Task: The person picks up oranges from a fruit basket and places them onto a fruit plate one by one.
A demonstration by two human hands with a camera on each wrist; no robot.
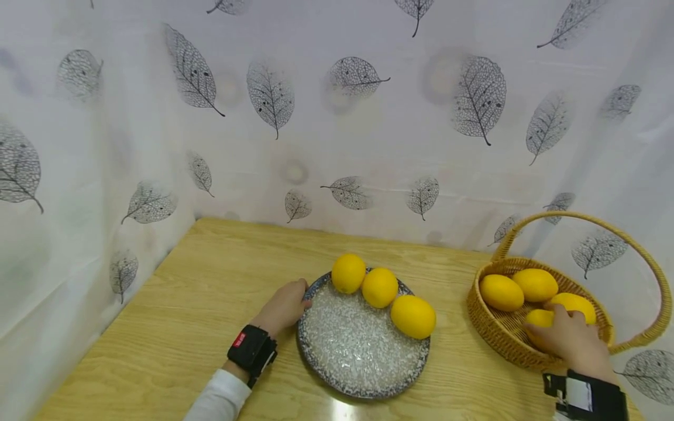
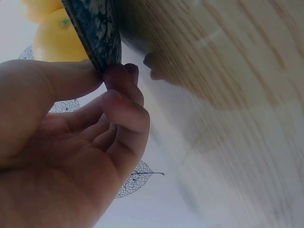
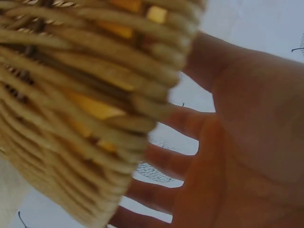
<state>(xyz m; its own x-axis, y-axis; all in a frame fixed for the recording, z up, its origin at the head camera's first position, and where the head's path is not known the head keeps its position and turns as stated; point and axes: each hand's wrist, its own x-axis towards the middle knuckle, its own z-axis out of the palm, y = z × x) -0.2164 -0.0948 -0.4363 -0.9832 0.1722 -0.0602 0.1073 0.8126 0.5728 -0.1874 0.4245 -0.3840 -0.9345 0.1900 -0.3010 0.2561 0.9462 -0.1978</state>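
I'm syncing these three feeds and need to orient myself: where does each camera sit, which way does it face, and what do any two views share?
Head: worn on the head, looking forward and down at the plate, the basket, left hand and right hand.
Left wrist: below the left hand, looking along the palm; thumb and fingers pinch the plate rim.
Right wrist: beside the right hand, facing the basket wall; fingers spread.
Shared: the plate rim and a lemon appear in the head and left wrist views.

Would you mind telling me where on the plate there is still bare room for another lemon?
The plate is bare across its near and left parts, from the left hand pinching the rim to the front edge. Its far right rim is crowded by three lemons. The basket is crowded: four lemons plus the right hand.
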